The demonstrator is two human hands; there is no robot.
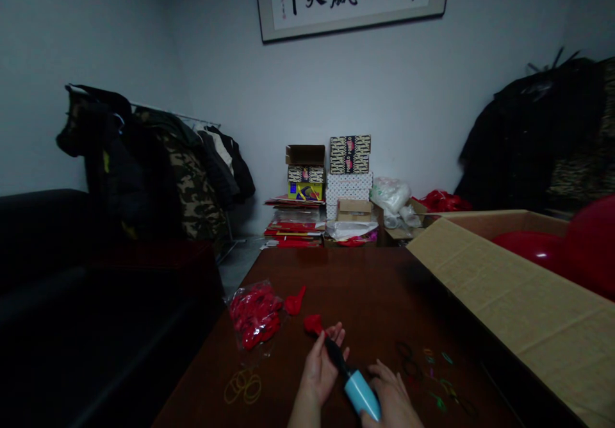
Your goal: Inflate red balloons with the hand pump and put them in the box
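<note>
A hand balloon pump (pixel 361 395) with a light blue barrel and black nozzle slants over the table. On the nozzle's tip sits a limp red balloon (pixel 313 324). My left hand (pixel 321 364) pinches the balloon's neck there, the thumb in front and the other fingers behind. Around the barrel's lower end, my right hand (pixel 391 393) is closed; part of its grip is cut off by the bottom edge. Another uninflated red balloon (pixel 295 302) lies beyond my left hand, beside a clear bag of red balloons (pixel 254 312).
Yellow rubber bands (pixel 243 386) lie at the table's left front. Scissors (pixel 407 354) and small coloured bits lie right of my hands. A large cardboard box (pixel 509 300) holding inflated red balloons (pixel 533 248) flanks the right edge; a black sofa (pixel 96 325) flanks the left.
</note>
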